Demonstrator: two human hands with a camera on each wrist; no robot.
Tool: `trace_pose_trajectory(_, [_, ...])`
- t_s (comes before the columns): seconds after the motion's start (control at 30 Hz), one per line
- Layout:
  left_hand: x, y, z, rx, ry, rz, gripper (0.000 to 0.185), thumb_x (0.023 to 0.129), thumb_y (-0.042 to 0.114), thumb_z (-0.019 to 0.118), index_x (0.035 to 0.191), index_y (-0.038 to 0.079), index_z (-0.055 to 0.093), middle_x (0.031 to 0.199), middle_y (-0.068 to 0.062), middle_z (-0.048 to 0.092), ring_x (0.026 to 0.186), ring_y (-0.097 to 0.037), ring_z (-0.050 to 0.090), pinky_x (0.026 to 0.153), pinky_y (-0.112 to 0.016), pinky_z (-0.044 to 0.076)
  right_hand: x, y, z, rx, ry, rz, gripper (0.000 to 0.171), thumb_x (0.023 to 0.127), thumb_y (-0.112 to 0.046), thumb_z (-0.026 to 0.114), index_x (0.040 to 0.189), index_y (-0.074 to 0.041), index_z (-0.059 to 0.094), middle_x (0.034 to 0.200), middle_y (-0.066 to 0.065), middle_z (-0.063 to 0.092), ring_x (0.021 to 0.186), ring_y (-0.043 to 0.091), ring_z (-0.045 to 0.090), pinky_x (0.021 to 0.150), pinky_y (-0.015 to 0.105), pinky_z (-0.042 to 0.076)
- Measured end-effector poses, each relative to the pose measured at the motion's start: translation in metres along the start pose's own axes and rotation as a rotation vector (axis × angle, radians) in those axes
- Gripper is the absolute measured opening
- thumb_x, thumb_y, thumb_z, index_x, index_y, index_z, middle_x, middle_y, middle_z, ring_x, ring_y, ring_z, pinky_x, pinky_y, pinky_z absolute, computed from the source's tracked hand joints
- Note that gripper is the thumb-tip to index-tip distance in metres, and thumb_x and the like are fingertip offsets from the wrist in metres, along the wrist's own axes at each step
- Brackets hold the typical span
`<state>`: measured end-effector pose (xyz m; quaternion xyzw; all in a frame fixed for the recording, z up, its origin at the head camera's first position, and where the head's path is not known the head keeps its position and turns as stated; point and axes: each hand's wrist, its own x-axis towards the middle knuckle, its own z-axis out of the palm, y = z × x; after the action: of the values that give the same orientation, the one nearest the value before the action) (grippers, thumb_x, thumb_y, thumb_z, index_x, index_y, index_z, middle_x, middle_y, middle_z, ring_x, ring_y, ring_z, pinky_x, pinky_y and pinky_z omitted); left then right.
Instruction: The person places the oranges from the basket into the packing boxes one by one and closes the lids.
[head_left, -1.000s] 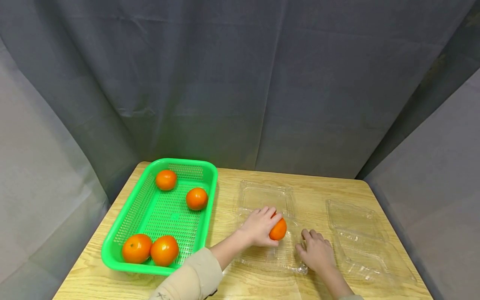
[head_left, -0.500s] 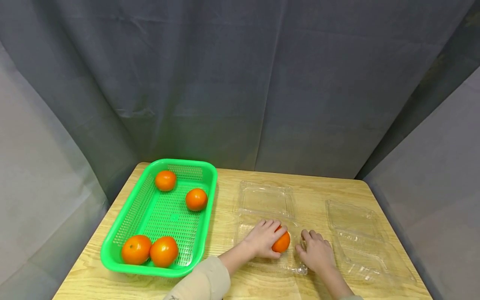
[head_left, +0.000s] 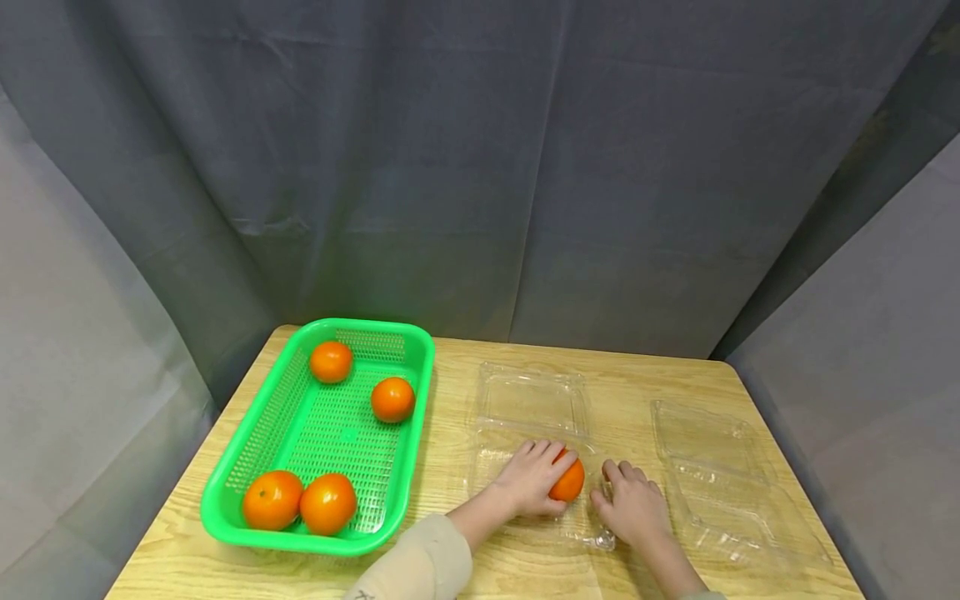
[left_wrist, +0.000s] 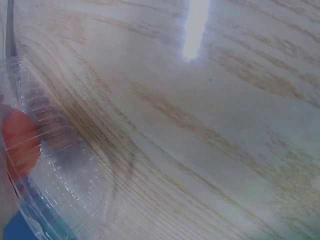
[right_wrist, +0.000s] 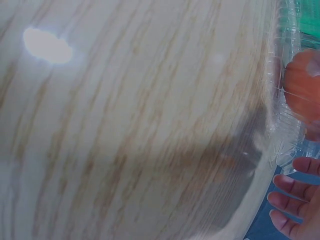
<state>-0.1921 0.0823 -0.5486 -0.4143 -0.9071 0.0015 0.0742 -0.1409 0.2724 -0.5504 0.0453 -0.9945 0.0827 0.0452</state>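
Observation:
My left hand (head_left: 534,482) grips an orange (head_left: 567,477) from its left side, inside the near half of a clear plastic clamshell container (head_left: 534,400). The container lies unfolded, its other half toward the back of the table. Through the clear wall the same orange (left_wrist: 21,142) shows in the left wrist view. My right hand (head_left: 633,507) stays at the container's right edge, fingers loosely bent and holding nothing. In the right wrist view its fingers (right_wrist: 290,204) are spread a little, just beside the plastic rim (right_wrist: 280,132).
A green plastic basket (head_left: 417,442) stands on the left of the wooden table (head_left: 525,575), with several oranges (head_left: 328,503) in it. To the right lies another unfolded clear clamshell container (head_left: 720,471). Grey curtains (head_left: 480,183) hang behind the table and at its sides.
My left hand has carried the orange toward the front of the container and slightly right, lower into its near half. The right hand has stayed in place.

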Motion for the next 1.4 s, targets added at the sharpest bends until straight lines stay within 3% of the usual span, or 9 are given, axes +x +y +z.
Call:
trace_pose_trajectory(0.23, [0.001,0.001,0.002,-0.082,-0.002,-0.068,0.075,0.074,0.055,0.062,0.137,0.023,0.035,0.129,0.002,0.040,0.117,-0.014,0.040,0.094,-0.030,0.036,0.000,0.000,0.000,0.002,0.003,-0.001,0.034,0.080,-0.036,0.060,0.100,-0.009,0.056,0.092,0.008,0.054,0.085,0.029,0.054,0.065,0.046,0.044])
trace_pose_trajectory(0.8, [0.003,0.004,-0.003,-0.108,-0.006,-0.088,0.075,0.073,0.052,0.065,0.136,0.025,0.036,0.130,0.002,0.039,0.115,-0.014,0.039,0.089,-0.029,0.037,0.001,0.000,0.001,0.006,-0.015,0.011,0.033,0.080,-0.036,0.059,0.100,-0.010,0.055,0.091,0.007,0.054,0.084,0.028,0.054,0.064,0.046,0.044])
trace_pose_trajectory(1.03, [0.002,0.003,-0.003,-0.115,0.001,-0.077,0.077,0.072,0.052,0.065,0.138,0.024,0.035,0.133,0.001,0.038,0.119,-0.016,0.038,0.094,-0.031,0.035,0.002,0.001,0.005,0.013,0.028,0.012,0.026,0.078,-0.033,0.061,0.092,-0.013,0.054,0.085,0.005,0.052,0.079,0.026,0.054,0.059,0.042,0.042])
trace_pose_trajectory(1.4, [-0.002,-0.001,-0.013,-0.184,-0.042,-0.103,0.080,0.071,0.055,0.065,0.138,0.025,0.034,0.137,0.001,0.037,0.123,-0.015,0.036,0.097,-0.034,0.034,0.002,0.001,0.004,0.017,0.029,0.010,0.027,0.078,-0.033,0.061,0.094,-0.012,0.055,0.086,0.005,0.053,0.081,0.027,0.054,0.060,0.043,0.044])
